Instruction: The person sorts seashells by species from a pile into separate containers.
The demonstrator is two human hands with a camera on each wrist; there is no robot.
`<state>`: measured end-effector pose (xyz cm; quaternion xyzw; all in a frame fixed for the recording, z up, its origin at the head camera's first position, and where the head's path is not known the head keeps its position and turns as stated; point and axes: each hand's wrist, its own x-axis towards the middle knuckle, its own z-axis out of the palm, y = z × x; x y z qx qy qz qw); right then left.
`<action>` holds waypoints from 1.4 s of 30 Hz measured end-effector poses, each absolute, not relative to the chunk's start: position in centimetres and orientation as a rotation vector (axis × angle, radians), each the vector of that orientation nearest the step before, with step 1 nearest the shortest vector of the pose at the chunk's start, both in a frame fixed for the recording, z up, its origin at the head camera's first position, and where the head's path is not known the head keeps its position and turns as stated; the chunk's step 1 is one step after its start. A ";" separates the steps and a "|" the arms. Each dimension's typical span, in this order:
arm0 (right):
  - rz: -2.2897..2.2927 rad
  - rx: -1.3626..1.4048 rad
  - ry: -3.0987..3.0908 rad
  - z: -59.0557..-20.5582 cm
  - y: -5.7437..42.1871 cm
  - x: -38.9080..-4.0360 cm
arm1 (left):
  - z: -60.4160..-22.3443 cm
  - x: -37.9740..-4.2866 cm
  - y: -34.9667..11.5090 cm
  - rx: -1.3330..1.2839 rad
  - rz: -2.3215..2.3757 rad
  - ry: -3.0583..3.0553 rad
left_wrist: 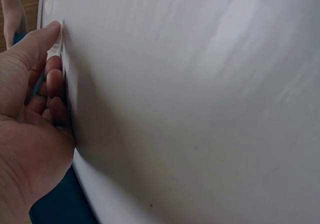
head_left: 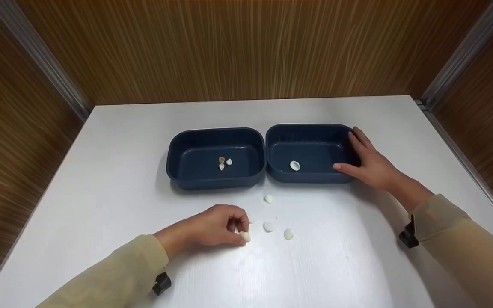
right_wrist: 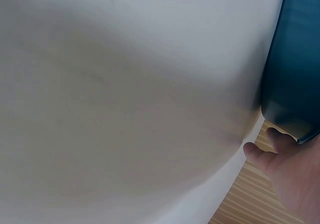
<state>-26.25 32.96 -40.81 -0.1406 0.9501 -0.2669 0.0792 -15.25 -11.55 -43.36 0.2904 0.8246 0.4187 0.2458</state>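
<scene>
On the white table, my left hand (head_left: 221,226) holds a small white seashell (head_left: 245,236) between thumb and fingertips. The left wrist view shows the thumb and curled fingers of that left hand (left_wrist: 37,94) close to the tabletop. My right hand (head_left: 375,167) rests at the right end of a dark blue container (head_left: 310,179), fingers extended along its side and thumb over the front rim. One white shell (head_left: 295,165) lies inside this container. Near the left hand lie several loose white shells, among them one shell (head_left: 268,227) and another shell (head_left: 288,234).
A second dark blue container (head_left: 212,184) stands beside the first on the left, with a brown shell (head_left: 221,159) and two white shells in it. Behind the white table (head_left: 118,171) rises a wood-grain panel (head_left: 246,51), with similar panels on both sides.
</scene>
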 end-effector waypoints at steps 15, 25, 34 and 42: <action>-0.829 -0.417 2.856 -40.7 33.0 -26.1 | -43.0 -15.6 -11.4 0.790 1.164 2.252; -0.821 -0.423 2.863 -40.8 33.3 -26.1 | -43.1 -15.8 -11.4 0.812 1.223 2.217; -0.806 -0.415 2.862 -40.9 33.2 -26.1 | -42.9 -16.1 -11.4 0.748 1.265 2.199; -0.793 -0.409 2.849 -40.9 32.9 -26.1 | -40.8 -16.5 -10.4 0.795 1.298 2.227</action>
